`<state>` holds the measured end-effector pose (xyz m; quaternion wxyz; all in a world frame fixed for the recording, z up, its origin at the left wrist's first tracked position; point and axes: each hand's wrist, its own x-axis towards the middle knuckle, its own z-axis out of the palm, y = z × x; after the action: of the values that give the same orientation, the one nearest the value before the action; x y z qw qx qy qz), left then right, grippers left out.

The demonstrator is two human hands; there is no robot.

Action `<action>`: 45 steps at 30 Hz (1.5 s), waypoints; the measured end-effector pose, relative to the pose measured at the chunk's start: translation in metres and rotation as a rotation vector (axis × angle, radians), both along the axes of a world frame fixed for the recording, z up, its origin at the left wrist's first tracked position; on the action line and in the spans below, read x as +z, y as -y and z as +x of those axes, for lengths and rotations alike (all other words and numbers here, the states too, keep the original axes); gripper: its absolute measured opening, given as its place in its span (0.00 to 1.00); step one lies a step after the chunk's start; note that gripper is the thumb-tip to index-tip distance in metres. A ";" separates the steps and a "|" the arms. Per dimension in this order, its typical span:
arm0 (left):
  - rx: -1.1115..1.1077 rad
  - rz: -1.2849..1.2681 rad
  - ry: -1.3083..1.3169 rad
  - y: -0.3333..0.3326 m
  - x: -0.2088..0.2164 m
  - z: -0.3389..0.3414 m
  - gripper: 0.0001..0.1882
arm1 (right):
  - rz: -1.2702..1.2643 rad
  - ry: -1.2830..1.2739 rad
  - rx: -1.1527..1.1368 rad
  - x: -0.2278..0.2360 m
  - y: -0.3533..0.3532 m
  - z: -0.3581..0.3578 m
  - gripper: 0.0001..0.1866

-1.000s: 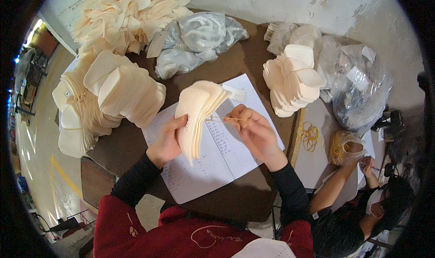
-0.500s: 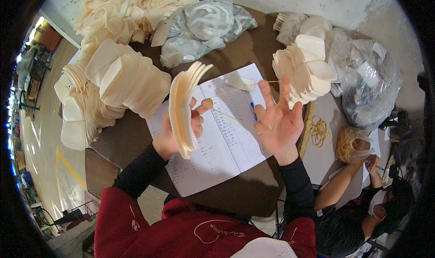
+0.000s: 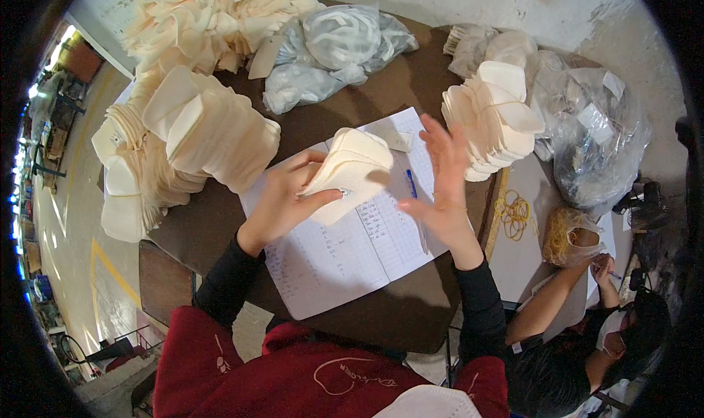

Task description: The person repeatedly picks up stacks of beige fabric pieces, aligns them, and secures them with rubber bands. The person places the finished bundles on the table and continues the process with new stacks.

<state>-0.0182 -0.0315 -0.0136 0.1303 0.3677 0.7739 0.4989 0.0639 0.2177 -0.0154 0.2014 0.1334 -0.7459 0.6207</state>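
Observation:
My left hand (image 3: pixel 290 198) grips a small stack of thin cream pads (image 3: pixel 356 161) with rounded ends, its thumb pressed on the front piece. The stack is tilted above an open notebook (image 3: pixel 337 271) with handwritten lists. To its right, my right hand (image 3: pixel 445 187) is raised with fingers apart, slightly blurred by motion, and touches no pads. Whether a rubber band is still on that hand is too unclear to make out. Below the hands, a blue pen (image 3: pixel 411 185) and a small pale tag (image 3: pixel 398 140) lie on the notebook.
Bundled cream pads (image 3: pixel 220 132) stand at left, with a loose heap (image 3: pixel 191 22) behind. Another bundle (image 3: pixel 488 117) is at right. Plastic bags (image 3: pixel 341 44) lie at the back, a clear bag (image 3: pixel 594 139) far right. Yellow rubber bands (image 3: pixel 515 214) lie near a co-worker's arm (image 3: pixel 546 301).
The pad stack has turned from edge-on to showing its broad face. The band stretched between my hands no longer shows. My right hand has turned sideways, its fingers still apart.

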 end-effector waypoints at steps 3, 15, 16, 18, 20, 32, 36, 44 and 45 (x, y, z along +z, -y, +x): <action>-0.051 -0.133 -0.209 0.002 0.003 0.001 0.28 | 0.657 -0.075 -0.047 -0.001 0.009 -0.002 0.58; -0.029 -0.124 -0.222 0.004 -0.001 0.002 0.31 | 0.141 0.239 0.089 -0.011 0.023 0.004 0.51; 0.014 -0.102 -0.242 0.004 -0.002 0.003 0.31 | 0.128 0.260 0.099 -0.012 0.024 0.004 0.50; 0.058 -0.080 -0.259 0.004 0.001 0.004 0.32 | 0.127 0.292 0.114 -0.018 0.025 0.002 0.50; 0.057 -0.076 -0.252 -0.001 0.011 0.003 0.33 | 0.187 0.230 0.083 -0.026 0.027 0.001 0.48; 0.039 -0.079 -0.162 -0.001 0.000 0.000 0.22 | -0.159 0.310 0.046 -0.028 0.034 0.002 0.33; 0.029 -0.070 -0.346 -0.009 0.002 0.006 0.22 | -0.255 0.313 0.111 -0.031 0.034 0.005 0.30; 0.030 -0.202 -0.504 -0.002 -0.001 0.009 0.27 | -0.190 0.378 0.193 -0.014 0.028 0.006 0.39; 0.057 -0.243 -0.597 -0.006 0.001 0.012 0.28 | -0.147 0.349 0.171 -0.014 0.029 0.006 0.40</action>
<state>-0.0059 -0.0257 -0.0123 -0.0738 0.4578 0.8418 0.2763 0.0696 0.1888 -0.0296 0.0249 0.0719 -0.7081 0.7020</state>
